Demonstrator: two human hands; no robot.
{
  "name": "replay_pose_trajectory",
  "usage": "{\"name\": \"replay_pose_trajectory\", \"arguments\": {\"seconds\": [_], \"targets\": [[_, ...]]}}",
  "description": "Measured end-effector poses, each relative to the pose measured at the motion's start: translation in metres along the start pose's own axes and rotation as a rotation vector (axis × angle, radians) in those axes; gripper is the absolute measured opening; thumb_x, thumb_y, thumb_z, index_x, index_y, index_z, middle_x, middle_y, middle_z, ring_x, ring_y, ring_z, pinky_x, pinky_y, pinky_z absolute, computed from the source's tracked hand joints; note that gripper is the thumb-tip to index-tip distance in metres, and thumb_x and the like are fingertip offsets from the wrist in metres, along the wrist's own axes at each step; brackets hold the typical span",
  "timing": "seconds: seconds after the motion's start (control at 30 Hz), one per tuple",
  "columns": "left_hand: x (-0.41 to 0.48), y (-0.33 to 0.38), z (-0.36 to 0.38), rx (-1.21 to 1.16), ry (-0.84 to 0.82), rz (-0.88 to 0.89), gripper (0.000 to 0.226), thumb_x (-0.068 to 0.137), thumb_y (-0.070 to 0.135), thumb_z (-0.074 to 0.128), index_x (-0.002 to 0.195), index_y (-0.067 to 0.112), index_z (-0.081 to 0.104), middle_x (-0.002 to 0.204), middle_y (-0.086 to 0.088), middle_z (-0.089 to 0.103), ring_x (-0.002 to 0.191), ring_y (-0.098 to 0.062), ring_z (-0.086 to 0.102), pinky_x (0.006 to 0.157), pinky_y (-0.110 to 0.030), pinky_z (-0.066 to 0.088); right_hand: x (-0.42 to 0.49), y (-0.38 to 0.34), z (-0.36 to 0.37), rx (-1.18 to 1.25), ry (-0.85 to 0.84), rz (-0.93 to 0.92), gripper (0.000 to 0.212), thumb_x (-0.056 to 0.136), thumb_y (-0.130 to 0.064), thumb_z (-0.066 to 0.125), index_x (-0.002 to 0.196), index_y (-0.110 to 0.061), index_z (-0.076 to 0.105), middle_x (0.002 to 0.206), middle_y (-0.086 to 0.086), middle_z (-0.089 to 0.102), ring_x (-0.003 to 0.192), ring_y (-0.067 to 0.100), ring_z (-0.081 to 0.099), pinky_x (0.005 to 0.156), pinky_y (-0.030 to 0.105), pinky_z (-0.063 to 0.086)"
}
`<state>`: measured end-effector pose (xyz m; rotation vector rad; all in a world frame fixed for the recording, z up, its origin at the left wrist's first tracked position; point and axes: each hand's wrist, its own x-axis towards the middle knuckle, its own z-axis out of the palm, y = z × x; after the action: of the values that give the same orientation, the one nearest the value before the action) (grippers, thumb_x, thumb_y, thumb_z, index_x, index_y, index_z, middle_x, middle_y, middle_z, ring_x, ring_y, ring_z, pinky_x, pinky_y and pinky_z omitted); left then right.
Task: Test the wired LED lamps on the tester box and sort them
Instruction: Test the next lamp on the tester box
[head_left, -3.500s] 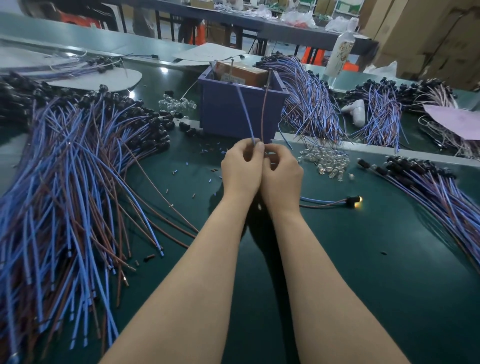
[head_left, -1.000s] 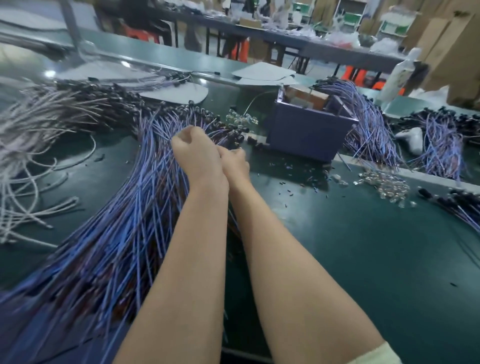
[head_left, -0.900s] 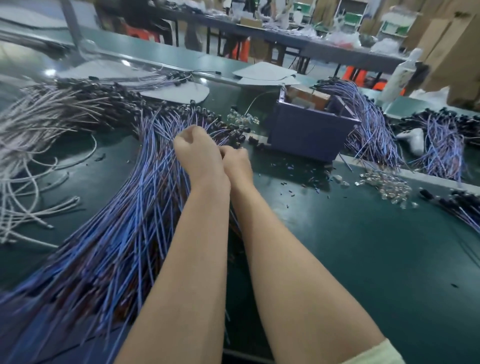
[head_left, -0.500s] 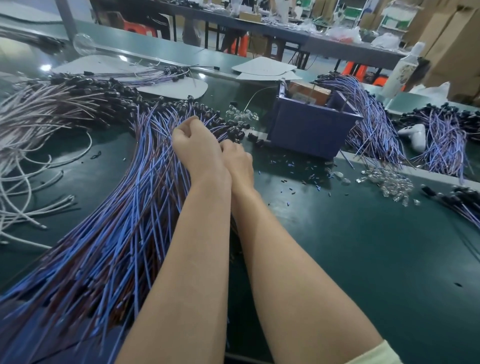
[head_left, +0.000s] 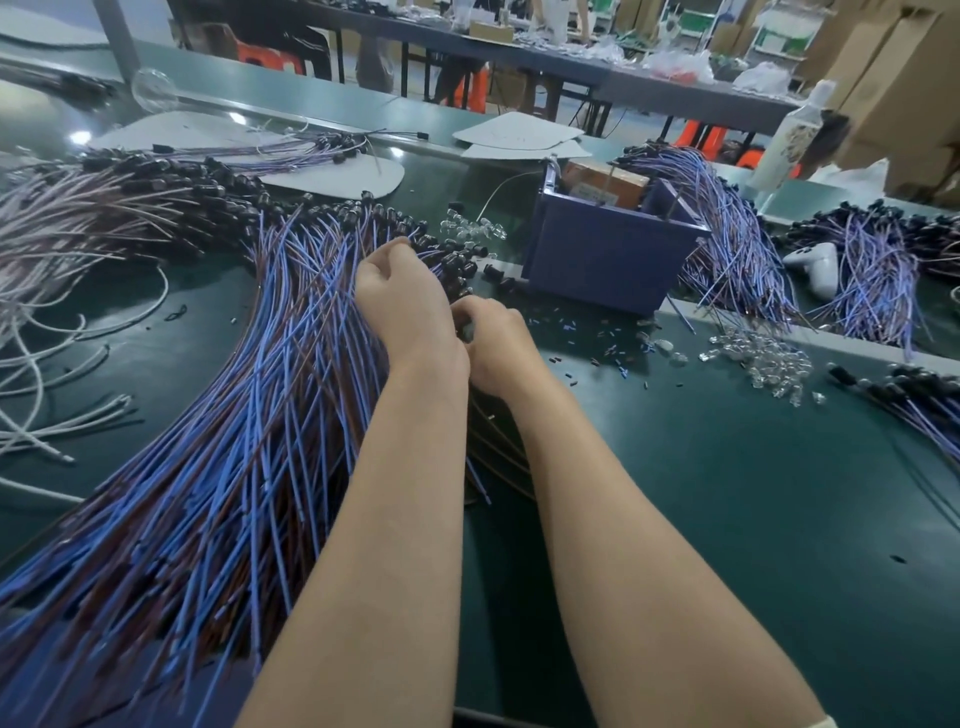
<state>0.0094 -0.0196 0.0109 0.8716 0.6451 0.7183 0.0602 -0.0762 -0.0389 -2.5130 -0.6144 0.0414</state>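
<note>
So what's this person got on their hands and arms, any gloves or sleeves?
The left hand and right hand are bare: no gloves, rings or watch show. The left forearm and right forearm are uncovered too. Only a pale cream sleeve edge shows, on the right arm at the picture's bottom.
</note>
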Motion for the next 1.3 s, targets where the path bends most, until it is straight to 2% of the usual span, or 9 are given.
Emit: {"name": "replay_pose_trajectory", "arguments": {"seconds": [0.17,0.3,0.37,0.5,0.67,0.87,1.0,1.13,1.3], "targets": [[-0.006,-0.005,0.005,0.007,-0.016,-0.009,0.017,0.092,0.007,0.040,0.099,0.014,0.054,0.072,0.005,0.044,0.060,-0.007,0.040,0.056,-0.017,0.036,-0.008,0.008,0.007,-0.022,0.074,-0.083,0.024,0.089,-0.020,0.058,0.113,-0.019,0.061,0.106,0.006,0.051,0.108,0.031,0.044,0.080,0.030,0.036],[-0.008,-0.008,0.006,0.010,-0.012,-0.005,0.018,0.092,0.006,0.040,0.099,0.013,0.055,0.069,0.005,0.043,0.057,-0.006,0.040,0.049,-0.013,0.037,-0.011,0.006,0.012,0.151,0.081,-0.102,0.007,0.091,-0.012,0.051,0.090,-0.012,0.058,0.101,0.006,0.049,0.113,0.034,0.045,0.085,0.035,0.038],[-0.009,-0.009,0.008,-0.001,-0.014,0.004,0.017,0.092,0.005,0.039,0.097,0.012,0.054,0.067,0.005,0.042,0.054,-0.006,0.037,0.044,-0.011,0.035,-0.011,0.010,0.009,0.070,0.154,-0.104,0.005,0.091,-0.015,0.052,0.095,-0.011,0.054,0.107,0.009,0.054,0.109,0.030,0.045,0.081,0.027,0.033],[-0.011,-0.015,0.012,-0.025,-0.048,-0.008,0.016,0.093,0.005,0.040,0.090,0.015,0.052,0.074,0.006,0.052,0.061,-0.004,0.048,0.056,-0.016,0.039,-0.016,0.022,-0.021,0.304,0.393,-0.022,0.015,0.094,-0.011,0.050,0.107,-0.005,0.055,0.104,0.010,0.061,0.098,0.026,0.055,0.082,0.029,0.040],[-0.033,-0.038,0.029,0.225,-0.407,-0.323,0.019,0.095,0.014,0.042,0.081,0.012,0.055,0.071,0.000,0.065,0.051,-0.003,0.056,0.046,-0.015,0.046,-0.032,0.058,-0.063,0.755,0.662,0.218,0.015,0.091,-0.005,0.049,0.094,-0.018,0.054,0.088,0.001,0.059,0.087,0.022,0.062,0.085,0.037,0.052],[-0.078,-0.067,0.045,0.617,-0.878,-0.604,0.050,0.101,0.041,0.035,0.086,-0.002,0.057,0.076,-0.015,0.067,0.047,-0.011,0.065,0.038,-0.014,0.045,-0.069,0.106,-0.089,1.254,0.944,0.432,0.024,0.093,0.002,0.038,0.083,-0.017,0.047,0.082,0.007,0.053,0.061,0.012,0.056,0.057,0.021,0.051],[-0.090,-0.087,0.062,0.402,-0.705,-0.581,0.037,0.101,0.042,0.036,0.102,0.006,0.046,0.097,-0.010,0.057,0.063,-0.014,0.060,0.040,-0.022,0.052,-0.091,0.130,-0.098,1.393,1.097,0.492,0.025,0.093,0.003,0.034,0.082,-0.016,0.047,0.074,0.004,0.052,0.057,0.011,0.055,0.055,0.019,0.052],[-0.083,-0.095,0.069,-0.115,-0.394,-0.516,0.025,0.103,0.026,0.036,0.083,0.014,0.048,0.084,0.000,0.058,0.054,-0.007,0.043,0.039,-0.014,0.040,-0.104,0.149,-0.106,1.361,1.254,0.566,0.025,0.093,0.000,0.035,0.081,-0.018,0.047,0.072,0.002,0.051,0.052,0.008,0.050,0.050,0.017,0.047],[-0.069,-0.089,0.066,-0.263,-0.362,-0.330,0.023,0.102,0.023,0.041,0.083,0.016,0.052,0.071,0.003,0.061,0.048,-0.002,0.049,0.047,-0.014,0.042,-0.114,0.170,-0.119,1.442,1.497,0.596,0.014,0.093,0.000,0.037,0.092,-0.012,0.045,0.078,0.005,0.052,0.047,0.007,0.050,0.049,0.016,0.046]]}}
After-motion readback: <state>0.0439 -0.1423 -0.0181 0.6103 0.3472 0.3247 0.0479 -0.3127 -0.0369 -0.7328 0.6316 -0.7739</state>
